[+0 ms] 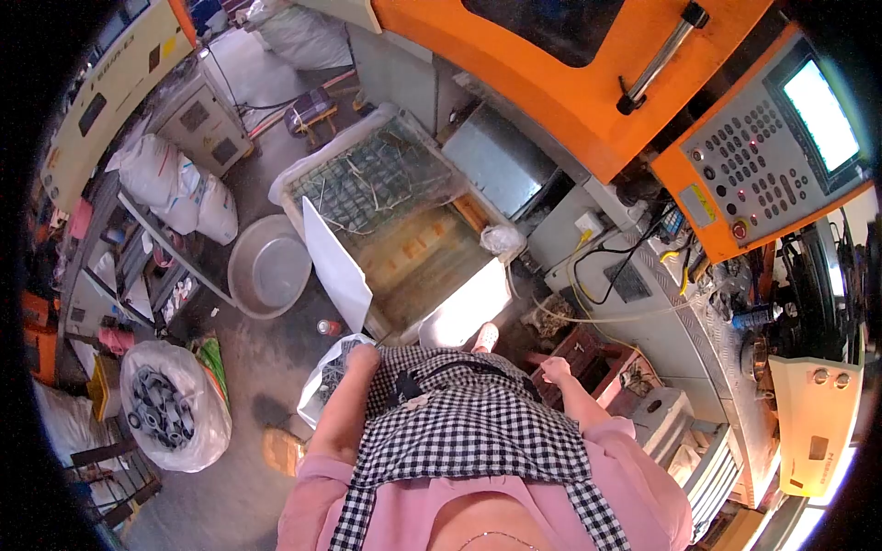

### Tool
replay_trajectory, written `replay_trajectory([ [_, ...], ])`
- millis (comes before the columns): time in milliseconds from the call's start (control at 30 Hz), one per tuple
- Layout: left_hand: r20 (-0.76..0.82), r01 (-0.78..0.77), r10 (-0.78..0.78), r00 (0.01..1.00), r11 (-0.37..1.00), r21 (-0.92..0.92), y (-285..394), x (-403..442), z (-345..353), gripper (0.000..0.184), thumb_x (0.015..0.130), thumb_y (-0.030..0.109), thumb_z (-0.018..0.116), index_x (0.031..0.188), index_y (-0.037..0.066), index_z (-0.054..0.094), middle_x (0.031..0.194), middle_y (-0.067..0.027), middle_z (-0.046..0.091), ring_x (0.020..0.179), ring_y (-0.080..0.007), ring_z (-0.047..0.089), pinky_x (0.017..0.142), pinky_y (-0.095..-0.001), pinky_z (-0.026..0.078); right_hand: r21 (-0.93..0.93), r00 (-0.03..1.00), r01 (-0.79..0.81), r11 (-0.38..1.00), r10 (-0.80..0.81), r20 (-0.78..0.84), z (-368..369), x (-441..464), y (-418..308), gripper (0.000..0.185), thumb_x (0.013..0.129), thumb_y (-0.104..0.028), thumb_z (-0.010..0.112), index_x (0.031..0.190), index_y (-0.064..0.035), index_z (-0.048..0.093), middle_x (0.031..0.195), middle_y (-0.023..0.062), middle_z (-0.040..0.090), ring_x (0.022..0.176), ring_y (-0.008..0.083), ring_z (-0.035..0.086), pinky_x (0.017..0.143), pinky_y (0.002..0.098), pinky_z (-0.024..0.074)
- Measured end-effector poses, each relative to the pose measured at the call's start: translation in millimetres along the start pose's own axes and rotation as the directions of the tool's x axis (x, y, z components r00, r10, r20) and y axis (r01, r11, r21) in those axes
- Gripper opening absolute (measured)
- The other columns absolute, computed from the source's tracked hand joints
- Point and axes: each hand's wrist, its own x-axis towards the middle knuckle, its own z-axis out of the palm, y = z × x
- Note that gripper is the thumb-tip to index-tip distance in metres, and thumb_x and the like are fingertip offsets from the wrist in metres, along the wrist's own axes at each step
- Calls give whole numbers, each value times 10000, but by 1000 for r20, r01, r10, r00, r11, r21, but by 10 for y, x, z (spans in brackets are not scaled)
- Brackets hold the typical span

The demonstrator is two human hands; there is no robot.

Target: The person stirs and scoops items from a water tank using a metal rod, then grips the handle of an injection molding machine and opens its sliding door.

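Note:
My right hand [555, 369] is beside my checkered apron [478, 418], fingers curled in, with nothing visible in them. It hangs above a dark red crate [581, 358]. My left hand [364, 356] is at the end of the lowered arm, by a white plastic bag [322, 381]; its fingers are hidden. In front of me stands a water-filled tank [469, 303]. Dark grid-like pieces [358, 184] fill its far part under thin sticks. A white panel [335, 266] leans along its left side.
A round metal basin [268, 266] and a red can [328, 327] sit on the floor to the left. Nearby is a bag of grey ring-shaped parts [161, 404]. An orange machine [551, 83] with a control panel [753, 165] stands at right, hoses and cables below.

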Motion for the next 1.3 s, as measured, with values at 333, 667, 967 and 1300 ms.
replay_trajectory([
  [333, 0, 15, -15, 1000, 1000, -21, -29, 21, -33, 303, 759, 166, 389, 902, 5, 603, 961, -197, 571, 901, -328, 556, 765, -406, 443, 316, 963, 58, 947, 30, -267, 40, 130, -40, 139, 759, -153, 533, 817, -50, 605, 672, 81, 602, 551, 144, 574, 511, 276, 483],
  [667, 43, 57, -56, 997, 998, -22, -79, 40, 17, 297, 760, 190, 429, 920, 5, 596, 989, -187, 565, 927, -313, 550, 782, -392, 441, -366, 972, 113, 924, -180, -154, 12, 328, 68, 323, 846, -258, 443, 725, 15, 565, 760, 107, 578, 619, 201, 564, 547, 335, 487],
  [967, 60, 46, -44, 997, 998, -44, -161, 153, 113, 294, 760, 186, 428, 929, 15, 597, 1007, -184, 558, 939, -309, 545, 788, -388, 436, 60, 857, -214, 975, 216, -468, -83, -35, 39, 447, 746, -213, 545, 1116, -29, 375, 1136, 176, 431, 979, 281, 499, 782, 355, 455],
  [1300, 127, 118, -117, 985, 993, -7, -32, 47, -68, 286, 762, 174, 431, 944, 26, 595, 1011, -175, 559, 943, -308, 543, 785, -401, 435, 184, 708, -184, 966, 260, -657, -189, -229, -87, 327, 770, -324, 482, 861, -24, 578, 919, 182, 579, 843, 320, 567, 731, 397, 460],
])
